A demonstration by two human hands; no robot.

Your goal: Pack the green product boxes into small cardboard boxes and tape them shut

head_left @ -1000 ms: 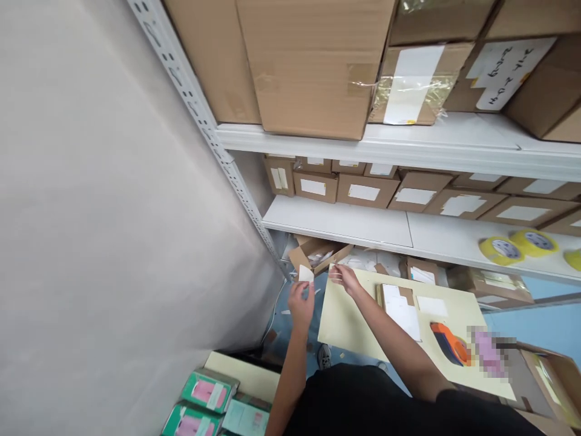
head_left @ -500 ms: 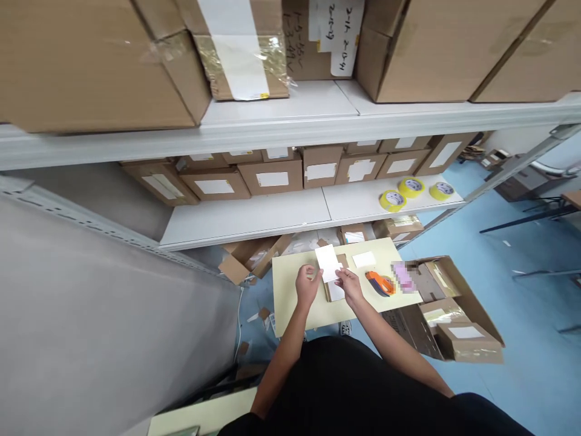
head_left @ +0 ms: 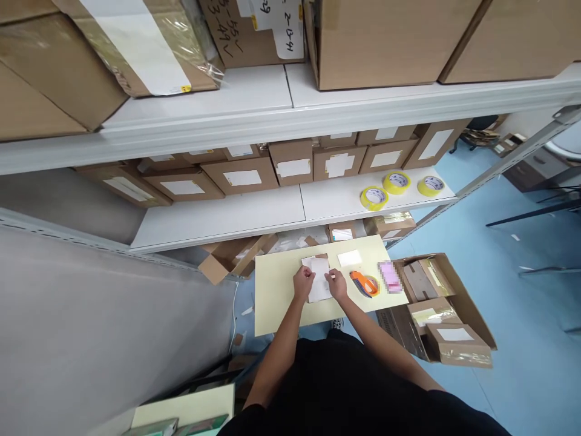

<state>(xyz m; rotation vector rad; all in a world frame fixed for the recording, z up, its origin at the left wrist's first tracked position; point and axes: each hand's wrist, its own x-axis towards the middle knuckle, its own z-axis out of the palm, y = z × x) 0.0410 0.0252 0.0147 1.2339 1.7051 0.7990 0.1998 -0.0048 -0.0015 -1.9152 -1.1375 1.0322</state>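
A small white paper label lies over a flat cardboard box that has other white paper on its top. My left hand pinches the label's left edge, and my right hand pinches its right side, both close to the box's surface. Under them is a pale yellow table. To the right of my right hand are an orange tape dispenser with yellow tape and a white stack of labels. My fingers partly cover the edges of label and box.
A shelf with labelled boxes and several yellow tape rolls rises beyond the table. A pixelated pink item lies at the table's right end. Beside it, a large open carton holds taped boxes. A grey wall stands left.
The label has come down from above the box onto its top. My left hand, formerly apart from the label, now pinches its left edge. The view has shifted somewhat to the right.
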